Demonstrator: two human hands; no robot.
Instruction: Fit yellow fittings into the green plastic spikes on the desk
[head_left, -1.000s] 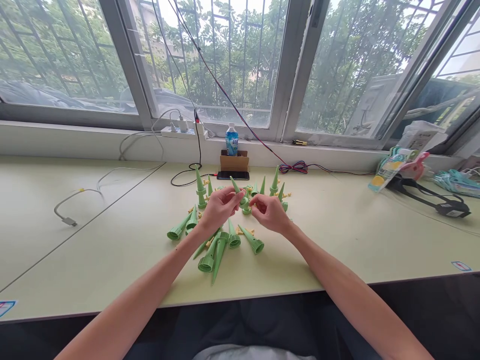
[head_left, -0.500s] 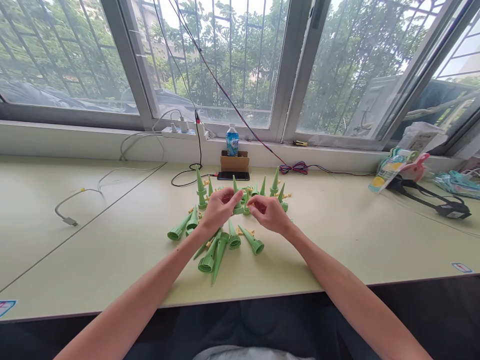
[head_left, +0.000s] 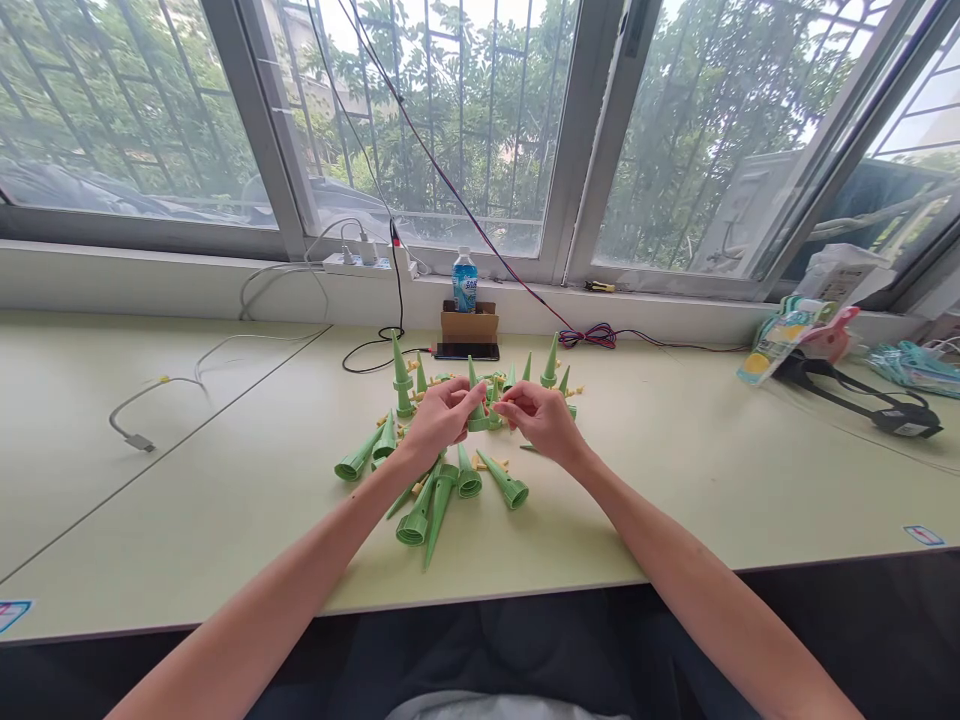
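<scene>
My left hand (head_left: 444, 418) is closed around a green plastic watering spike (head_left: 474, 378), its tip up and its wide collar down. Just to the right, my right hand (head_left: 541, 418) pinches at the spike's side; whatever sits between its fingertips is too small to make out. Several more green spikes stand upright behind the hands, such as one spike (head_left: 400, 365) at the left and another spike (head_left: 551, 360) at the right. Nearer me, other spikes lie on their sides, among them one spike (head_left: 504, 480) with its threaded opening towards me. Small yellow valve pieces (head_left: 491, 464) are scattered among them.
Behind the spikes lie a phone (head_left: 466, 352) and a small cardboard box (head_left: 469, 323) with a blue-labelled bottle (head_left: 464, 280). A white cable (head_left: 140, 442) runs across the table's left. A black strap (head_left: 862, 395) and packaged items (head_left: 787, 335) lie at the right.
The spike in my left hand has turned from tilted to upright. My right hand has shifted slightly and remains pinched beside it.
</scene>
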